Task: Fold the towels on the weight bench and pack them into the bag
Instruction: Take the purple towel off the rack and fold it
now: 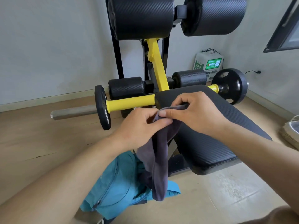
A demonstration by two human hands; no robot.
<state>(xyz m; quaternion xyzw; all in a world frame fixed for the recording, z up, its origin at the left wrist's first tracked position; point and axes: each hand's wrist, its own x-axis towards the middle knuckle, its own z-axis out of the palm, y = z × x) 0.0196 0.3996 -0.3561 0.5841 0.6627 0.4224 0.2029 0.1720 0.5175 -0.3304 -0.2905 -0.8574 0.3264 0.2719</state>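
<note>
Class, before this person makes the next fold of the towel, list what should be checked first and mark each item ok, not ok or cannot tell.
1. Both hands grip the dark purple-grey cloth towel: left hand and right hand pinch its top edge. Ok.
2. Towel spread flat for folding: it hangs bunched in a long drape. Not ok.
3. Black padded bench seat free to lay the towel on: bare where visible. Ok.
4. Teal fabric bag within reach: it lies on the floor right below the towel. Ok.
5. Bag open to receive the towel: opening not visible. Cannot tell.
6. Other towels left to fold: none visible. Cannot tell.
</note>
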